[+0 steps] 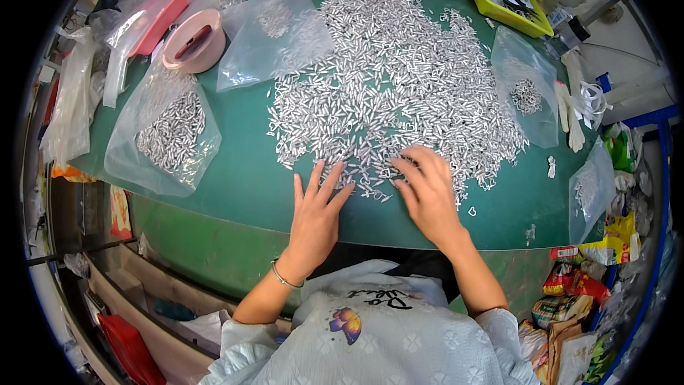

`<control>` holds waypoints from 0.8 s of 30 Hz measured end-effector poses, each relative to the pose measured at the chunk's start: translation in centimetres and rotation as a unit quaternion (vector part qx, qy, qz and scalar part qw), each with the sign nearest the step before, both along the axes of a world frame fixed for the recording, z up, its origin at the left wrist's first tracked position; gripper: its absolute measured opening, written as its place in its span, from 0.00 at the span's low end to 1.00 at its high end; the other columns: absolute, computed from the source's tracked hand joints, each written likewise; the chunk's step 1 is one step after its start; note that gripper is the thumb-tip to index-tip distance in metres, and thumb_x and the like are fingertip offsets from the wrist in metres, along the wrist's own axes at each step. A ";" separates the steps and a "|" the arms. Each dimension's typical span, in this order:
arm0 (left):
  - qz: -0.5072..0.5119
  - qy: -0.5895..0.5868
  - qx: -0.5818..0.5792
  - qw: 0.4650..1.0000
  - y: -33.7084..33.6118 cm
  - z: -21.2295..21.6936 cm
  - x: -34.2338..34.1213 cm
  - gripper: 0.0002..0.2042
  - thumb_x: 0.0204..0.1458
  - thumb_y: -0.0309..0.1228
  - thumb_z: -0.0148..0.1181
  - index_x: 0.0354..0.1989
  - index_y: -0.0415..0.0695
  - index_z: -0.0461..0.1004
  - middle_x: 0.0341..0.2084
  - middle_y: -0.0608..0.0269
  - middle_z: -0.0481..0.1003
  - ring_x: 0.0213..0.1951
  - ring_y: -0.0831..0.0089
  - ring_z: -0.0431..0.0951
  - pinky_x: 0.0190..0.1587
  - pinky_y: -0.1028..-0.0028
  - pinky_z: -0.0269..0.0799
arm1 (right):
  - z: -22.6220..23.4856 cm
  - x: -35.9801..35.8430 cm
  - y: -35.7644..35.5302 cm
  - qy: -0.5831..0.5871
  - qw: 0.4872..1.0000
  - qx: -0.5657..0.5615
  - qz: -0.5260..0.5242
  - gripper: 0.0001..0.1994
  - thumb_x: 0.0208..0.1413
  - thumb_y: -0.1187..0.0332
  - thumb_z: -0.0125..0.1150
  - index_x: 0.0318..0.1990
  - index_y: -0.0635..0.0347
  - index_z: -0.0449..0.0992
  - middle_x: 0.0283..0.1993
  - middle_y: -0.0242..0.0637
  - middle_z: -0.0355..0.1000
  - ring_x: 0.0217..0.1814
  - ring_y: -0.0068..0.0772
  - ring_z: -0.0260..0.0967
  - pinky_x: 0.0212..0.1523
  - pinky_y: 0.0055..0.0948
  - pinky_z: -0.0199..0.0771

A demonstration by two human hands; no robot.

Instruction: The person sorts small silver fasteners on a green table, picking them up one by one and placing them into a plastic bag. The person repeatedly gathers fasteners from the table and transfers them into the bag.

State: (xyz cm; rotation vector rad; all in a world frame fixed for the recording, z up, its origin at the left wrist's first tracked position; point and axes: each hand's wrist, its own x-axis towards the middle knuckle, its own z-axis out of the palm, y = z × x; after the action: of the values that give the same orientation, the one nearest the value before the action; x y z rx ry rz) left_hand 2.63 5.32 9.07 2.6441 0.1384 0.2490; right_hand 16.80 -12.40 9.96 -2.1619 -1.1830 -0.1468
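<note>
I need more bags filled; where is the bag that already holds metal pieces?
In the head view, the filled bag lies on the green table's left side, below the pink bowl.

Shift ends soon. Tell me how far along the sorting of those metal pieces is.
Done: some pieces already sit in the clear bag at left and a smaller bag at right. In hand: the left hand and right hand spread flat on the pile's near edge. Left: most of it, the large loose pile covering the green table.

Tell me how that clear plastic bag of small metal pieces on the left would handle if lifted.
The clear bag looks thin and wrinkled, so it would probably sag floppily. Its metal pieces lie loose, so they would likely slide to the lowest corner. Probably heavy for its size.
</note>
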 end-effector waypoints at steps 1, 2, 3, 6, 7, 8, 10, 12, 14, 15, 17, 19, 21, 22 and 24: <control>0.005 -0.008 -0.009 1.000 0.0 -0.1 -0.1 0.23 0.47 0.14 0.52 0.54 0.44 0.74 0.66 0.56 0.61 0.69 0.47 0.55 0.65 0.35 0.44 | -0.3 0.1 0.4 -0.015 1.000 -0.020 0.010 0.15 0.49 0.74 0.65 0.46 0.60 0.75 0.53 0.42 0.68 0.61 0.48 0.62 0.59 0.46 0.58; 0.010 -0.017 -0.018 1.000 -0.1 -0.1 -0.3 0.23 0.47 0.14 0.53 0.53 0.43 0.74 0.65 0.55 0.61 0.68 0.47 0.55 0.65 0.34 0.45 | -0.7 0.1 0.6 -0.029 0.999 -0.041 0.019 0.14 0.49 0.74 0.65 0.45 0.59 0.76 0.54 0.42 0.67 0.61 0.48 0.61 0.60 0.47 0.57; 0.015 -0.021 -0.023 0.999 0.0 -0.2 -0.5 0.23 0.47 0.14 0.53 0.53 0.43 0.74 0.65 0.54 0.61 0.68 0.47 0.55 0.65 0.34 0.45 | -1.0 0.2 0.9 -0.045 0.997 -0.061 0.031 0.14 0.49 0.73 0.66 0.45 0.59 0.76 0.54 0.41 0.67 0.62 0.48 0.61 0.60 0.48 0.56; 0.030 -0.032 -0.039 0.998 0.2 -0.3 -1.0 0.21 0.47 0.14 0.53 0.51 0.42 0.75 0.65 0.53 0.61 0.68 0.46 0.56 0.65 0.36 0.45 | -1.3 0.5 -0.3 -0.051 0.997 -0.063 -0.009 0.12 0.50 0.73 0.65 0.43 0.58 0.76 0.55 0.42 0.66 0.63 0.49 0.59 0.62 0.51 0.53; 0.037 -0.036 -0.044 0.998 0.2 -0.2 -1.2 0.21 0.47 0.13 0.54 0.50 0.41 0.75 0.65 0.52 0.62 0.67 0.46 0.57 0.66 0.38 0.46 | -1.3 0.6 -1.0 -0.057 0.996 -0.063 -0.032 0.11 0.50 0.73 0.65 0.42 0.58 0.76 0.55 0.42 0.66 0.63 0.49 0.59 0.61 0.50 0.54; 0.043 -0.040 -0.050 0.997 0.2 -0.2 -1.4 0.20 0.47 0.13 0.54 0.50 0.41 0.76 0.64 0.51 0.62 0.67 0.46 0.58 0.67 0.40 0.47 | -1.3 0.5 -1.4 -0.060 0.995 -0.062 -0.057 0.11 0.50 0.73 0.65 0.42 0.59 0.76 0.55 0.42 0.66 0.63 0.49 0.59 0.61 0.50 0.54; 0.065 -0.096 -0.106 0.988 -0.2 -0.3 -1.8 0.19 0.47 0.12 0.55 0.48 0.40 0.76 0.60 0.52 0.67 0.63 0.49 0.64 0.65 0.49 0.54 | -0.8 0.2 -1.8 -0.064 0.991 -0.058 -0.105 0.11 0.49 0.73 0.65 0.42 0.59 0.76 0.55 0.42 0.66 0.63 0.49 0.59 0.61 0.50 0.54; 0.083 -0.115 -0.137 0.980 -0.7 -0.2 -2.2 0.18 0.47 0.13 0.57 0.47 0.40 0.76 0.55 0.53 0.70 0.56 0.53 0.69 0.60 0.57 0.61 | -0.1 -0.7 -1.5 -0.036 0.995 -0.042 -0.082 0.12 0.49 0.74 0.65 0.43 0.58 0.76 0.51 0.40 0.67 0.58 0.46 0.63 0.56 0.44 0.57; 0.099 -0.097 -0.142 0.980 -1.4 -0.1 -2.3 0.16 0.46 0.14 0.60 0.45 0.39 0.77 0.49 0.56 0.73 0.47 0.58 0.73 0.53 0.63 0.66 | 0.1 -2.0 -0.6 0.028 0.999 -0.032 -0.027 0.13 0.48 0.74 0.66 0.43 0.58 0.76 0.49 0.39 0.68 0.54 0.44 0.64 0.53 0.41 0.59; 0.102 -0.113 -0.129 0.980 -1.4 -0.1 -1.9 0.16 0.45 0.15 0.62 0.45 0.39 0.76 0.43 0.58 0.72 0.40 0.62 0.71 0.46 0.64 0.66 | 0.6 -2.3 0.4 0.010 1.000 -0.025 0.013 0.14 0.48 0.73 0.66 0.44 0.58 0.75 0.46 0.37 0.69 0.50 0.40 0.64 0.49 0.37 0.60; 0.109 -0.100 -0.122 0.981 -1.3 -0.3 -1.7 0.17 0.45 0.14 0.61 0.45 0.39 0.76 0.43 0.57 0.72 0.41 0.61 0.71 0.47 0.65 0.66 | -0.3 -2.8 0.8 0.010 0.998 -0.065 0.022 0.14 0.47 0.73 0.67 0.43 0.58 0.74 0.45 0.36 0.69 0.48 0.40 0.64 0.48 0.37 0.60; 0.115 -0.094 -0.121 0.982 -1.2 -0.3 -1.8 0.17 0.45 0.14 0.61 0.46 0.39 0.76 0.43 0.57 0.72 0.42 0.61 0.71 0.47 0.65 0.66 | -1.3 -2.6 0.4 0.005 0.997 -0.074 0.028 0.14 0.47 0.73 0.67 0.42 0.58 0.73 0.42 0.35 0.68 0.45 0.40 0.64 0.46 0.39 0.59; 0.120 -0.091 -0.128 0.980 -1.1 -0.3 -1.9 0.17 0.45 0.14 0.61 0.46 0.39 0.76 0.43 0.57 0.72 0.43 0.60 0.71 0.47 0.65 0.66 | -1.4 -2.0 -0.9 -0.032 0.996 -0.077 -0.020 0.13 0.47 0.73 0.67 0.41 0.58 0.73 0.42 0.36 0.68 0.44 0.40 0.63 0.46 0.39 0.59; 0.119 -0.096 -0.132 0.979 -1.1 -0.3 -2.1 0.17 0.46 0.14 0.61 0.46 0.39 0.76 0.43 0.57 0.72 0.42 0.61 0.71 0.45 0.66 0.67 | -1.4 -1.7 -1.4 -0.050 0.995 -0.080 -0.043 0.13 0.48 0.73 0.67 0.41 0.58 0.73 0.41 0.36 0.68 0.44 0.41 0.63 0.45 0.40 0.59; 0.113 -0.107 -0.143 0.977 -1.2 -0.4 -2.3 0.16 0.47 0.14 0.61 0.46 0.39 0.77 0.41 0.57 0.73 0.40 0.65 0.72 0.43 0.68 0.69 | -0.9 -1.7 -1.8 -0.051 0.990 -0.092 -0.094 0.12 0.48 0.73 0.66 0.41 0.58 0.74 0.43 0.37 0.68 0.45 0.42 0.63 0.45 0.40 0.59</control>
State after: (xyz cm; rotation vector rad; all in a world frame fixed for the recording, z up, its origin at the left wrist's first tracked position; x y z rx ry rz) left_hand 0.31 4.16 8.63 2.2977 0.3760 0.5459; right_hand 15.06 -14.25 9.04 -2.4543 -1.0828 -0.2397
